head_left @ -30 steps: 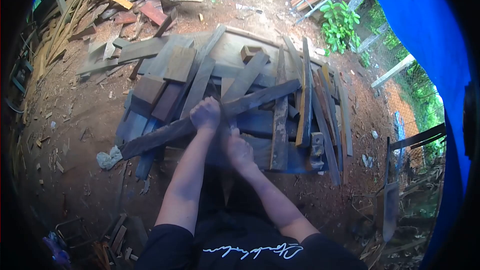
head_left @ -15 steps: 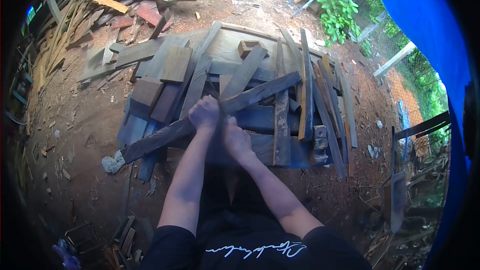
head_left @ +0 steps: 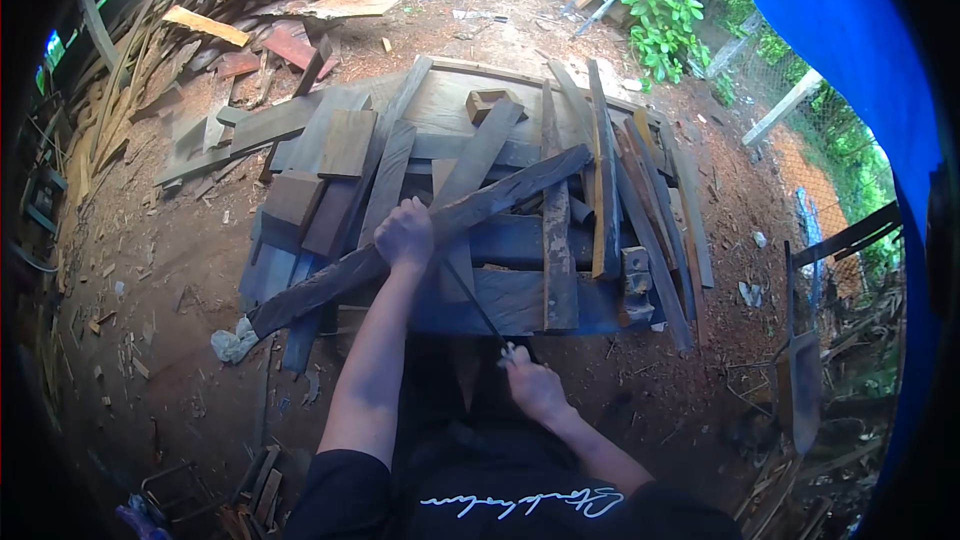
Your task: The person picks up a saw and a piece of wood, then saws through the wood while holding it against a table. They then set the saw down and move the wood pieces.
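Note:
A long dark wooden plank (head_left: pixel 510 187) lies slantwise across a heap of other boards. My left hand (head_left: pixel 404 233) is closed over its middle, pressing from above. Lower and to the right, close to my body, my right hand (head_left: pixel 537 385) grips the handle of a handsaw. The saw's thin dark blade (head_left: pixel 482 312), seen nearly edge-on, runs up and left from my fist toward the plank beside my left hand. Where the blade meets the wood is hard to make out. A narrow board (head_left: pixel 457 270) shows beneath the plank there.
Several boards (head_left: pixel 560 240) lie across the work surface, with a small wooden box (head_left: pixel 492 104) at its far side. A block with holes (head_left: pixel 636 285) sits at the right edge. Scrap wood (head_left: pixel 205 25) is piled far left; a blue tarp (head_left: pixel 850 50) hangs at right.
My right hand has drawn back toward my body and slightly right, pulling the handsaw along and exposing more blade. My left hand stays on the plank; the view has shifted slightly.

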Available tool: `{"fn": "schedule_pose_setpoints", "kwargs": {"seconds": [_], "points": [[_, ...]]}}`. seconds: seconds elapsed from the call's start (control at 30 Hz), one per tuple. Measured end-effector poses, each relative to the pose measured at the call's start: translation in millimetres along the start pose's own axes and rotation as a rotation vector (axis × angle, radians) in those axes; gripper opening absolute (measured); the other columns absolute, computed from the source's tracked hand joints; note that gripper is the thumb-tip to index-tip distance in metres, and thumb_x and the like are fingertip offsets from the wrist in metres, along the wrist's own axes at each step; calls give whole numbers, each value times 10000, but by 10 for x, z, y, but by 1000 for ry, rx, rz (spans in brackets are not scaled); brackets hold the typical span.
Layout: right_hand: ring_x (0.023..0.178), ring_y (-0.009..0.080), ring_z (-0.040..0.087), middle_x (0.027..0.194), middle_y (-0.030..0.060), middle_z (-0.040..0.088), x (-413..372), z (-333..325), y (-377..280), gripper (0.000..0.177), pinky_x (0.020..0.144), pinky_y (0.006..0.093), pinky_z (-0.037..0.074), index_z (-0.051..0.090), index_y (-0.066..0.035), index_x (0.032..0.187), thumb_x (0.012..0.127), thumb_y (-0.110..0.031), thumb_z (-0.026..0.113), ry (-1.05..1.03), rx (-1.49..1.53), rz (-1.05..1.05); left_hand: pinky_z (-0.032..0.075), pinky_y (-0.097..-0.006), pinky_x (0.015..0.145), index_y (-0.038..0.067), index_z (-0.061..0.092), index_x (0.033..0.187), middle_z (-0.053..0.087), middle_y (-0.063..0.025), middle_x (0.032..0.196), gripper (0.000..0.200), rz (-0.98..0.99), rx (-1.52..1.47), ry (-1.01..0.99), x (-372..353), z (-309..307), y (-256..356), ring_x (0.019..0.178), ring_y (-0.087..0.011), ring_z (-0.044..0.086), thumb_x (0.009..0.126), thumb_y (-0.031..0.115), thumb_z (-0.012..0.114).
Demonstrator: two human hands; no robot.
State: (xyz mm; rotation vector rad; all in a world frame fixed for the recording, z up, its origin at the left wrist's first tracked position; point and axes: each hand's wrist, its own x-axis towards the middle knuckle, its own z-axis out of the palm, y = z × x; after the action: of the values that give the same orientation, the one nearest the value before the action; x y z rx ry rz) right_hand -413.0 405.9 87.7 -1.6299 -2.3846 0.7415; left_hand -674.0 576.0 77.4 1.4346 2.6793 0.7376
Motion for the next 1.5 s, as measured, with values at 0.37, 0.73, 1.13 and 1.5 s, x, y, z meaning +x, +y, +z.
{"fn": "schedule_pose_setpoints", "kwargs": {"seconds": [0.37, 0.73, 1.13, 1.5], "points": [[589, 422, 606, 616, 211, 595, -506, -74, 385, 193, 486, 530, 463, 417, -56, 929, 950, -232, 491, 165, 165, 12, 414, -437, 776, 94, 589, 925, 624, -97, 924, 304, 465, -23, -48, -148, -272, -177, 887, -291, 599, 888, 392, 540], [643, 429, 606, 657, 208, 603, -371, -102, 290, 182, 513, 528, 454, 419, -44, 919, 957, -210, 484, 244, 322, -65, 434, -424, 720, 109, 550, 1000, 549, -89, 922, 343, 614, -20, 10, -203, -396, -41, 877, -293, 548, 749, 277, 712], [688, 452, 587, 709, 247, 590, 328, -156, -33, 173, 570, 531, 442, 431, -19, 936, 962, -187, 462, 289, 355, -126, 375, -440, 837, 117, 505, 1233, 519, -96, 1104, 621, 508, 42, -98, -457, -337, -195, 1012, -300, 505, 734, 419, 720], [721, 446, 616, 764, 236, 627, 1093, -75, -418, 214, 601, 538, 487, 421, -30, 939, 970, -241, 420, 234, 271, -156, 417, -484, 821, 67, 596, 1113, 585, -156, 1007, 452, 246, -163, -181, -250, -223, -157, 973, -362, 557, 928, 456, 460]]}}
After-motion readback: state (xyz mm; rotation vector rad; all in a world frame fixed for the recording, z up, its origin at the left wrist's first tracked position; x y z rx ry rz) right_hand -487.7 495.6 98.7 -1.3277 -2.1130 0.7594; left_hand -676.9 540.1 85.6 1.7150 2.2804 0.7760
